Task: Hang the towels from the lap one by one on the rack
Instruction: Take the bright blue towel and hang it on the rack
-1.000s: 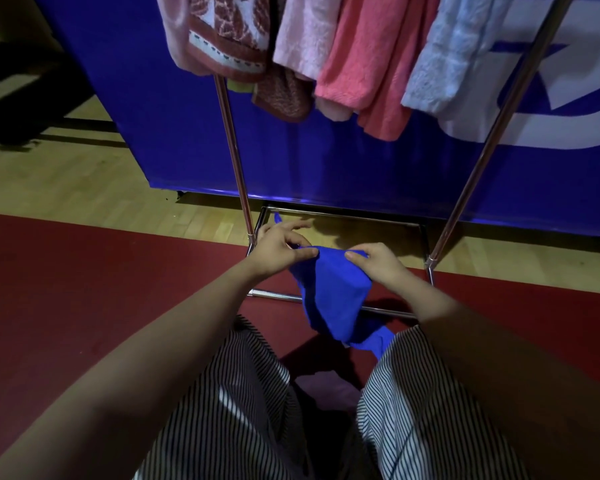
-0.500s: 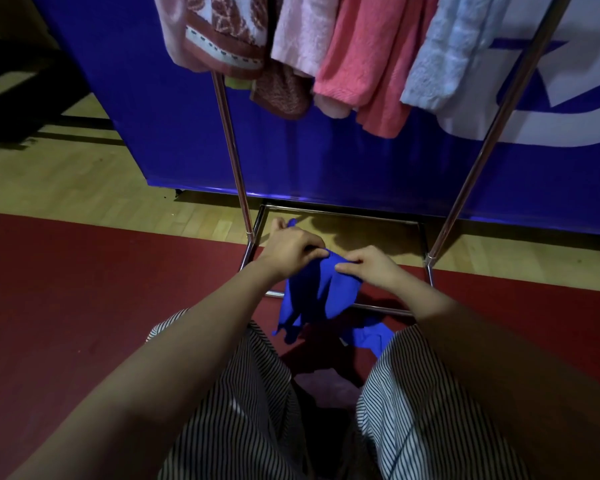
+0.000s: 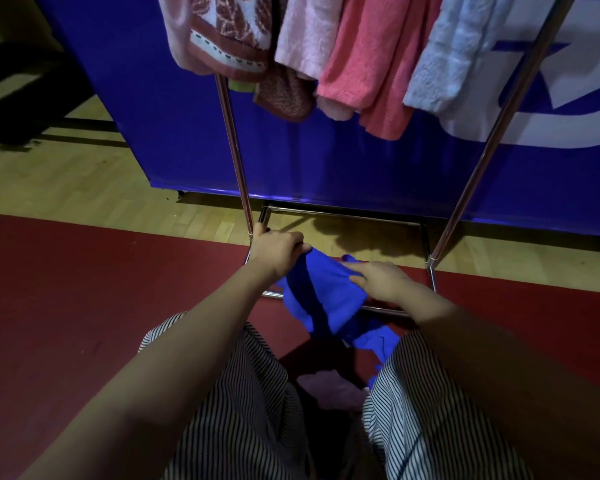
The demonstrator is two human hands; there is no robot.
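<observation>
Head view: left hand (image 3: 278, 251) grips blue towel (image 3: 321, 299), right hand (image 3: 383, 280) pinches it. Towel looks soft, light, floppy; best hold by top corners.

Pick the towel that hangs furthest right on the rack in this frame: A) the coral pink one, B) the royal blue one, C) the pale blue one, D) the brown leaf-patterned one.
C: the pale blue towel hangs at the right end of the rack, while the royal blue towel is off it, held low by the left hand and right hand.
</observation>
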